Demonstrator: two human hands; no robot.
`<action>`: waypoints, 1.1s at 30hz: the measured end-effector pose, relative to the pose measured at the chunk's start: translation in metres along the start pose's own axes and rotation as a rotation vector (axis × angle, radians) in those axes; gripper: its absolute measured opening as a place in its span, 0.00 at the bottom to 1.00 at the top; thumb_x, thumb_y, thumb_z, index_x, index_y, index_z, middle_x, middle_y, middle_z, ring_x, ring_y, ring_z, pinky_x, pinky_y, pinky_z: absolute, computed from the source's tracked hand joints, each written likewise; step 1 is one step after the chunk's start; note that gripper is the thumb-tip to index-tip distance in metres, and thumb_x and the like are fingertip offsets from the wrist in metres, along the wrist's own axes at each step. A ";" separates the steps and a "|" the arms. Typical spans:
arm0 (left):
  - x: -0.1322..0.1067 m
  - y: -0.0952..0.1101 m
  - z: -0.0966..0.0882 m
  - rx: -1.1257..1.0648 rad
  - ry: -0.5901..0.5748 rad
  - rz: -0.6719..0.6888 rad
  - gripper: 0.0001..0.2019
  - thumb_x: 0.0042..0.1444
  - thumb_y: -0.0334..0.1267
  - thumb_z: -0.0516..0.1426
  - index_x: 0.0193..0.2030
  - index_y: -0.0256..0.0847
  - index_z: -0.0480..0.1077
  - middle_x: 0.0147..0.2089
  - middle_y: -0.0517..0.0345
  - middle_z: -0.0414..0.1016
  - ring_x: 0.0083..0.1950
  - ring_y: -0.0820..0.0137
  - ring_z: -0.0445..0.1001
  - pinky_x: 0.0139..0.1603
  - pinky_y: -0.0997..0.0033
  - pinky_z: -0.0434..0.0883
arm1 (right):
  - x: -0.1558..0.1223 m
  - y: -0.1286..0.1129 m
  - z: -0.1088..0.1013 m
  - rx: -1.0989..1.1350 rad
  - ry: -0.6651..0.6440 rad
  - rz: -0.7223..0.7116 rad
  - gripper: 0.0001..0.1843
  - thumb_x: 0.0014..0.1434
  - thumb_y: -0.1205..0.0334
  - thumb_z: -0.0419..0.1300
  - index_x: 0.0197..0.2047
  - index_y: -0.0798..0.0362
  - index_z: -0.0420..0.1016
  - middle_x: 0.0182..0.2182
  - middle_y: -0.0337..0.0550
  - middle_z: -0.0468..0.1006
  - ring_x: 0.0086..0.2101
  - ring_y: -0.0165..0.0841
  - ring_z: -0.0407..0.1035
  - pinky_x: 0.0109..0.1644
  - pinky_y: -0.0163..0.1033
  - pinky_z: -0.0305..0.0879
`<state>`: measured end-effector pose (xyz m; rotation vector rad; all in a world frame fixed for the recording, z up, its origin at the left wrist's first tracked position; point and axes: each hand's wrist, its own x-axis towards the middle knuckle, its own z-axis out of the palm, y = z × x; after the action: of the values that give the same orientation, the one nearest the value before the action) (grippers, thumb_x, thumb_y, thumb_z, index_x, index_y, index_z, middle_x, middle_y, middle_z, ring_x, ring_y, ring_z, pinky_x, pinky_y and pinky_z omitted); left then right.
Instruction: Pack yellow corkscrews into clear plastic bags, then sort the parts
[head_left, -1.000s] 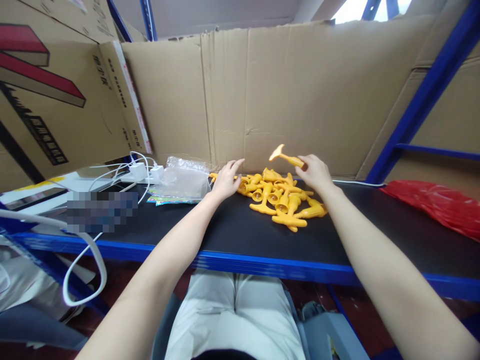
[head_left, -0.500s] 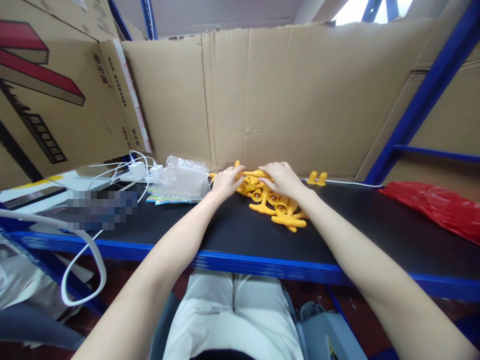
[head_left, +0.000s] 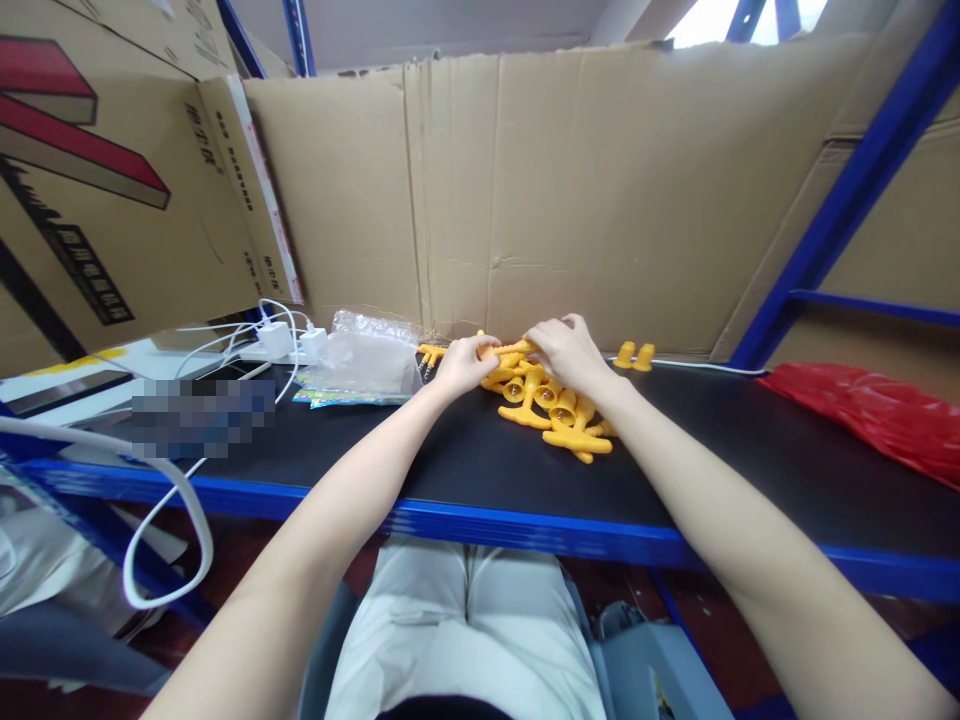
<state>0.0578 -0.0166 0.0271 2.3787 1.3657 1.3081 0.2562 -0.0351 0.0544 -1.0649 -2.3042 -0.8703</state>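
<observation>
A pile of yellow plastic toy parts (head_left: 559, 410) lies on the black shelf top (head_left: 450, 460) against a cardboard wall. My left hand (head_left: 461, 365) and my right hand (head_left: 566, 352) are both closed on one yellow part (head_left: 510, 349), held between them just above the back of the pile. A pair of small yellow pieces (head_left: 634, 356) stands apart to the right of my right hand, near the cardboard.
A clear plastic bag (head_left: 364, 362) lies left of the pile. White chargers and cables (head_left: 281, 342) sit further left. A red plastic bag (head_left: 870, 410) lies at the right. Blue shelf rail (head_left: 525, 530) runs along the front edge. Cardboard (head_left: 570, 190) closes the back.
My right hand, holding a yellow part up to the right a second ago, has come back to the pile; two small pieces now stand at the right. Both hands have closed on one part.
</observation>
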 end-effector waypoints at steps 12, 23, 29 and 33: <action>0.003 -0.003 -0.006 -0.611 -0.327 -0.415 0.14 0.48 0.34 0.58 0.43 0.39 0.73 0.27 0.60 0.72 0.14 0.86 0.51 0.16 0.80 0.52 | 0.001 -0.006 -0.001 -0.094 0.017 -0.042 0.12 0.60 0.70 0.46 0.39 0.51 0.70 0.36 0.46 0.74 0.41 0.37 0.62 0.52 0.50 0.44; -0.008 0.012 -0.008 0.398 -0.025 0.095 0.16 0.55 0.36 0.52 0.51 0.46 0.67 0.46 0.53 0.74 0.44 0.65 0.73 0.43 0.69 0.67 | -0.006 0.001 0.016 0.116 -0.136 0.032 0.15 0.62 0.62 0.48 0.49 0.58 0.67 0.42 0.52 0.75 0.42 0.39 0.66 0.46 0.42 0.50; -0.005 0.013 -0.010 0.395 -0.048 0.138 0.13 0.57 0.35 0.50 0.49 0.42 0.66 0.46 0.50 0.73 0.45 0.63 0.73 0.43 0.68 0.66 | -0.002 -0.003 0.006 0.063 -0.087 0.093 0.11 0.61 0.66 0.48 0.42 0.54 0.69 0.37 0.47 0.76 0.39 0.38 0.65 0.43 0.42 0.46; -0.003 0.014 -0.007 0.247 -0.033 0.091 0.11 0.54 0.33 0.52 0.45 0.41 0.66 0.38 0.53 0.74 0.40 0.66 0.72 0.41 0.69 0.65 | 0.000 -0.003 0.000 -0.021 -0.054 0.094 0.11 0.60 0.69 0.47 0.40 0.53 0.70 0.35 0.45 0.76 0.38 0.37 0.64 0.42 0.43 0.44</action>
<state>0.0612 -0.0287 0.0359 2.6374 1.5059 1.1753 0.2537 -0.0365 0.0533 -1.2093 -2.2728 -0.8408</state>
